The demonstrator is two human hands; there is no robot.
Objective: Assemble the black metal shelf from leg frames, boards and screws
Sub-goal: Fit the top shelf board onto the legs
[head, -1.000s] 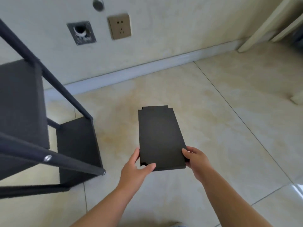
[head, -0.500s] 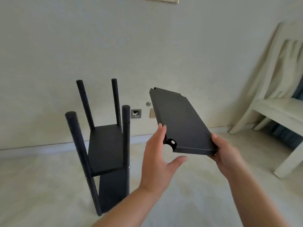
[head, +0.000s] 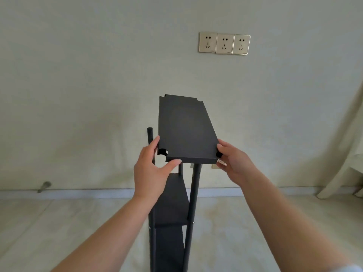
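Note:
A flat black metal board [head: 185, 128] with notched corners is held level at the centre of the view, over the top of the shelf frame [head: 193, 195]. My left hand [head: 152, 171] grips its near left corner, thumb under the front edge. My right hand [head: 234, 163] grips the near right corner. The frame stands upright on the floor below, with black round legs and a fitted black board [head: 170, 201] lower down. One far leg tip [head: 149, 134] shows to the left of the held board; the other leg tops are hidden behind it.
A pale wall stands close behind, with a triple socket plate [head: 224, 43] high up and a skirting board [head: 78, 193] at the floor. A cream chair or cloth [head: 345, 163] is at the right edge. Beige floor tiles [head: 59, 232] lie around the shelf.
The board has been lifted from the floor and brought leftward over the upright frame, now level. My view has risen from the floor to the wall. Both hands stay on the near corners.

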